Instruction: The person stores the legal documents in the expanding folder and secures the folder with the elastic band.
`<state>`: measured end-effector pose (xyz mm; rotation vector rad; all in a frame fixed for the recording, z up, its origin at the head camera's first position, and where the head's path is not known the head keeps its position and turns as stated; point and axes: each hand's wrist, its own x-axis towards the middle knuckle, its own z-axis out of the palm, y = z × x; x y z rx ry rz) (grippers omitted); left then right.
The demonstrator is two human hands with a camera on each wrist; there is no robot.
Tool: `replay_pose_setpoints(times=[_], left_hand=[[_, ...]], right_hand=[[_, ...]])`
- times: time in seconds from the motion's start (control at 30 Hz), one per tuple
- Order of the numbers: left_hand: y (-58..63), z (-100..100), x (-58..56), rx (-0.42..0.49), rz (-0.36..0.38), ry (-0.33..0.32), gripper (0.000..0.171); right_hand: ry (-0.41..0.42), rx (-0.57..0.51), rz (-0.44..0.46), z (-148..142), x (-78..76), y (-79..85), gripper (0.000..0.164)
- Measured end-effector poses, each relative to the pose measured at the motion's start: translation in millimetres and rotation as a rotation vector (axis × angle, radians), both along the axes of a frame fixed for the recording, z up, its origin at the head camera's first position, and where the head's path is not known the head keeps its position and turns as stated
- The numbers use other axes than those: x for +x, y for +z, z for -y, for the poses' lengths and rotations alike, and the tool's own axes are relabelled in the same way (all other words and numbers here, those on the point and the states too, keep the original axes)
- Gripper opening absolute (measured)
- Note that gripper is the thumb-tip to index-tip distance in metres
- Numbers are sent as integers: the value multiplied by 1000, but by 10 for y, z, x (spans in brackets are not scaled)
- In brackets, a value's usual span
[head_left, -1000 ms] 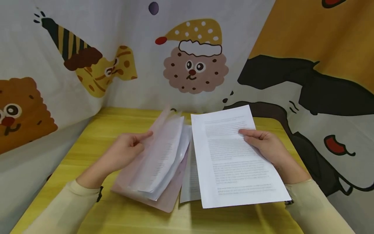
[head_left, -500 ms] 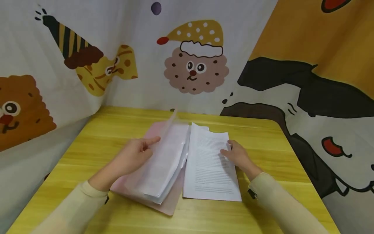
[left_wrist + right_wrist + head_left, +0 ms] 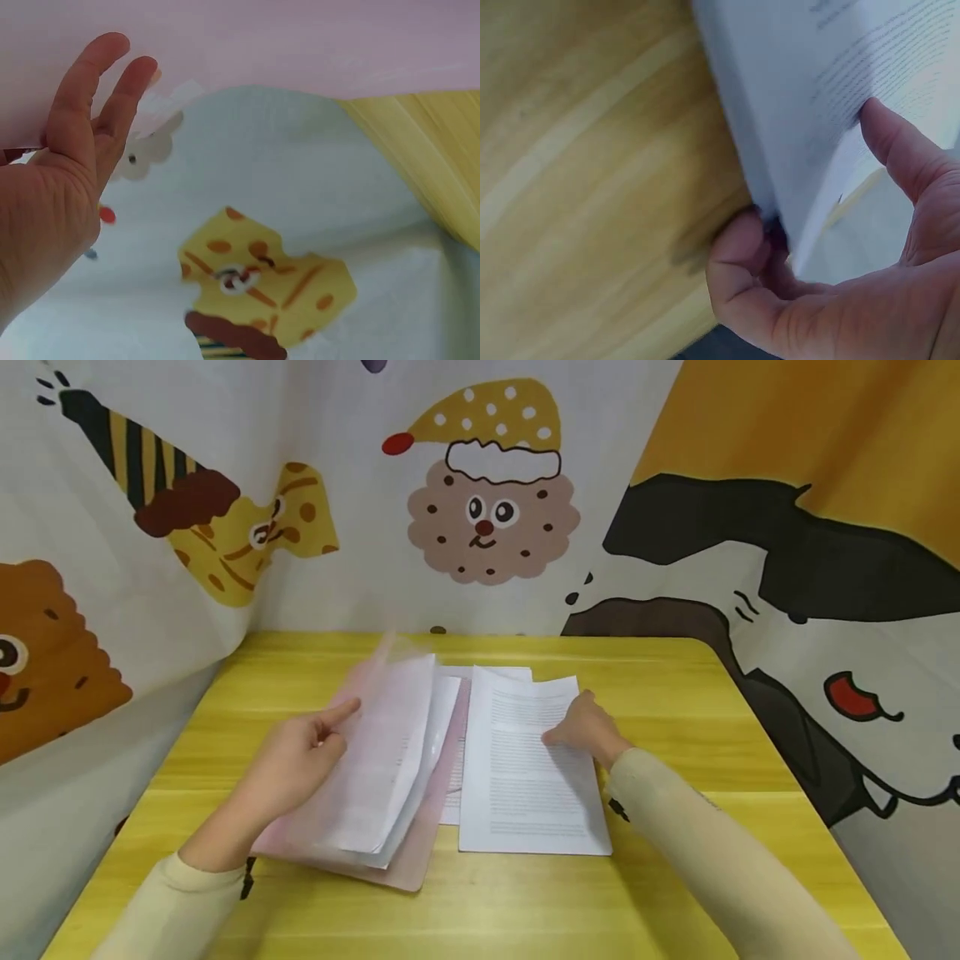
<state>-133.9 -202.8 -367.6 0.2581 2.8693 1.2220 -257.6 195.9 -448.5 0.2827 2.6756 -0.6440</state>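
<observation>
My left hand pinches the raised pink, translucent cover of a folder. Two of its fingers lie along the cover in the left wrist view; the thumb is hidden there. White printed pages and clear sleeves fan out inside the folder. Right of it lies a printed paper sheet, and my right hand grips its upper right edge. In the right wrist view the thumb presses on the print while the other fingers curl round the edge. Another sheet is partly covered between folder and paper.
Everything lies on a yellow wood-grain table. Behind it hangs a white curtain with cartoon prints, which meets the table's far edge.
My right hand has lowered the printed sheet from above the table and laid it down beside the folder. My left hand has shifted slightly left with the folder cover.
</observation>
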Motion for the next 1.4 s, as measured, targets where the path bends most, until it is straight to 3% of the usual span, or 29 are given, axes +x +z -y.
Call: replay_pose_setpoints(times=[0.13,0.3,0.43,0.53,0.67,0.77,0.83,0.87,0.97,1.03,1.13,1.23,1.3,1.4], left_hand=[[76,173,53,-18,-21,52,53],[137,304,111,16,-2,78,53],[155,398,159,61,28,64,53],[179,421,164,93,42,50,52],[193,414,119,116,59,41,50],[176,363,67,124,78,35,50],[158,314,36,130,95,30,50],[149,286,23,139,104,27,50],[144,211,-1,159,124,15,51],[151,176,-2,172,127,7,50],[154,149,14,184,111,-8,49],[148,130,31,203,101,-29,47],[143,107,35,209,96,-42,47],[135,38,22,203,100,-52,48]], right_hand=[[-13,55,9,135,-47,100,131],[-40,19,19,170,-77,106,131],[-93,-141,9,49,10,1,127],[-136,-318,-68,-178,110,-32,119],[-143,-492,-208,-524,261,41,115],[-134,-622,-230,-722,359,76,111],[-107,-665,-189,-800,410,54,99],[-89,-660,-158,-815,433,32,89],[-11,-502,-138,-840,488,-37,55],[29,-403,-160,-853,504,-34,44],[50,-305,-258,-906,516,92,41],[42,-287,-331,-1001,534,313,41],[25,-343,-352,-1063,565,469,43],[-12,-553,-324,-1119,631,679,47]])
